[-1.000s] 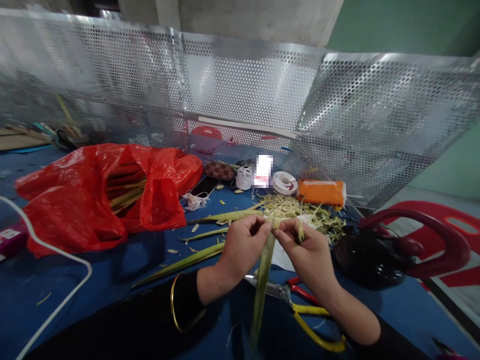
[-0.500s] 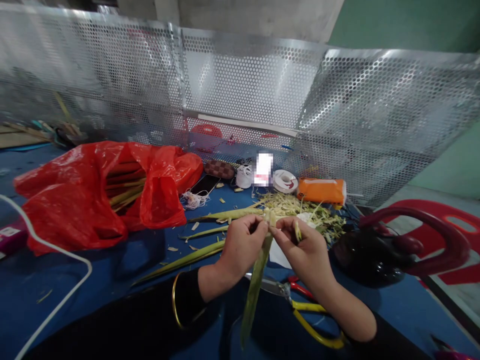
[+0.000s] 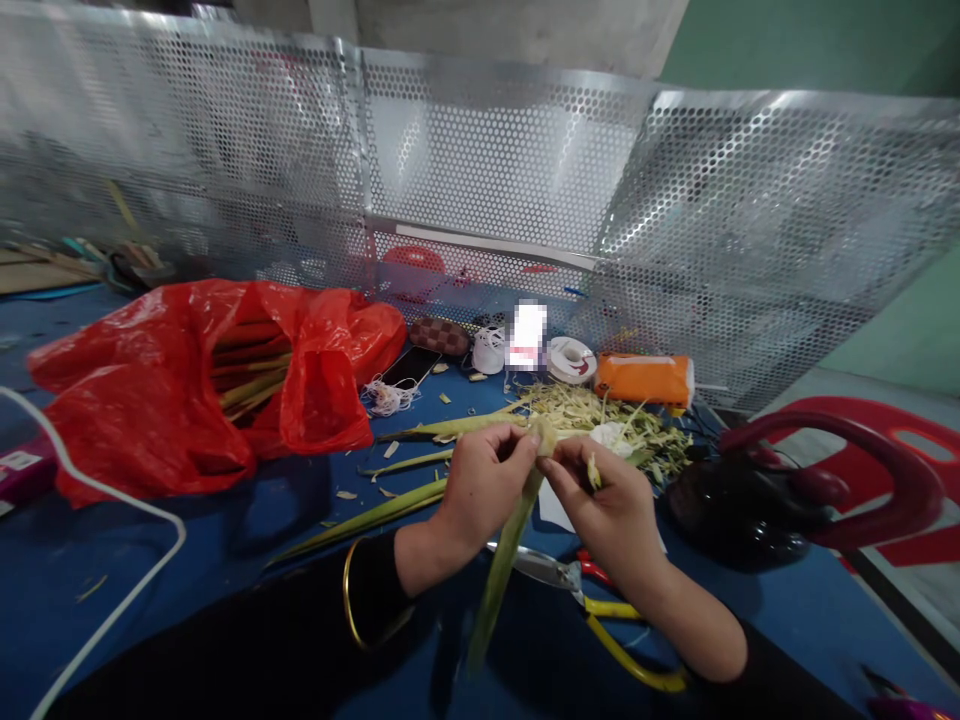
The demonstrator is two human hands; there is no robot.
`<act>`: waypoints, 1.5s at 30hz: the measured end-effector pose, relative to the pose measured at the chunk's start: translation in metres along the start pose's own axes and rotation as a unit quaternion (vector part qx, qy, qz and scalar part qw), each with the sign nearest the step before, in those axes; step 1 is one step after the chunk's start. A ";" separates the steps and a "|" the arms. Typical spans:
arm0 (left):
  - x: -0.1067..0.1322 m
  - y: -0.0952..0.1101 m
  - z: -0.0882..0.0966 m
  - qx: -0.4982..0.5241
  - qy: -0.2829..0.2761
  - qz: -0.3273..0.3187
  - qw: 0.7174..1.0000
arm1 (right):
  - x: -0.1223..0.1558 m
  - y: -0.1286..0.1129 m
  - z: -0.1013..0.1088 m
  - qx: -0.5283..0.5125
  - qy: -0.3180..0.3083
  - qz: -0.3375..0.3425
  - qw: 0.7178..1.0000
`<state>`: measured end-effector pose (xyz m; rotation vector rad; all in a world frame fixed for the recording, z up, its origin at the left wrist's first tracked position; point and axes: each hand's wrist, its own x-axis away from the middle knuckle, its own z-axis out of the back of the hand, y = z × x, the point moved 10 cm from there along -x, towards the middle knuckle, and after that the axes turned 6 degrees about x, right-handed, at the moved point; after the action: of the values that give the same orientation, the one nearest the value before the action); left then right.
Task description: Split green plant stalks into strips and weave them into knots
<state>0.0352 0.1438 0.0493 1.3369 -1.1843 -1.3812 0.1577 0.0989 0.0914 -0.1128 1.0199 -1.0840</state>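
Note:
My left hand (image 3: 478, 490) and my right hand (image 3: 604, 496) meet at the upper end of a long green leaf strip (image 3: 501, 565), which hangs down toward me. Both hands pinch its top, fingers closed. A small pale scrap pokes out between my right hand's fingers. Under my right forearm lie scissors (image 3: 600, 615) with red and yellow handles on the blue table (image 3: 187, 560). More green leaf strips (image 3: 375, 515) lie on the table left of my left hand.
A red plastic bag (image 3: 172, 390) holding leaves sits at left. A pile of leaf shavings (image 3: 600, 415), an orange pouch (image 3: 643, 379), tape rolls and a phone (image 3: 409, 372) lie at the back. A black kettle (image 3: 742, 510) stands right. A perforated metal screen (image 3: 487, 190) walls the far side.
The leaf's lower end has swung to the left while both hands kept pinching its top. My hands have shifted slightly upward.

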 end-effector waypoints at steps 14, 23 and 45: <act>-0.002 0.003 0.006 -0.012 0.017 -0.013 1.000 | 0.002 0.010 -0.011 -0.038 -0.039 -0.077 0.996; 0.002 0.012 0.005 -0.100 0.008 -0.074 0.992 | 0.003 0.002 -0.011 -0.043 -0.041 -0.051 0.997; -0.002 0.011 0.017 -0.112 0.056 -0.066 0.990 | 0.010 0.006 -0.026 -0.033 -0.087 -0.068 0.993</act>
<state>0.0178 0.1450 0.0601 1.3325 -0.8508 -1.4649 0.1436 0.1045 0.0672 -0.3293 0.9013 -1.1420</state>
